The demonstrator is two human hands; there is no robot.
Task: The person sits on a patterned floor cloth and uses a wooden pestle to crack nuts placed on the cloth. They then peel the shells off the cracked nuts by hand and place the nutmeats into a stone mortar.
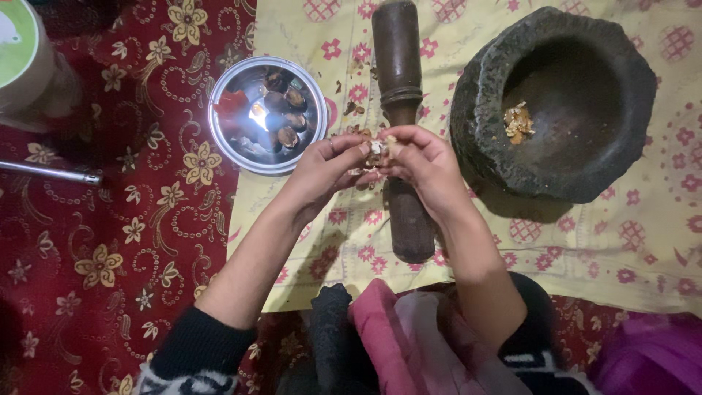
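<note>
My left hand [330,167] and my right hand [420,161] meet over a long dark wooden pestle [401,95] that lies on a yellow cloth [585,241]. Between the fingertips of both hands is a small pale walnut piece [377,148], partly hidden by the fingers. A heavy dark stone mortar [482,110] stands to the right, with a little heap of walnut kernel bits [518,121] inside. To the left sits a shiny steel bowl [227,135] holding several dark shell pieces [287,117].
A red carpet with gold flowers [110,241] covers the floor on the left. A thin metal rod [51,172] lies on it, and a pale round container [25,58] stands at the top left corner. Shell crumbs [354,108] dot the cloth beside the pestle.
</note>
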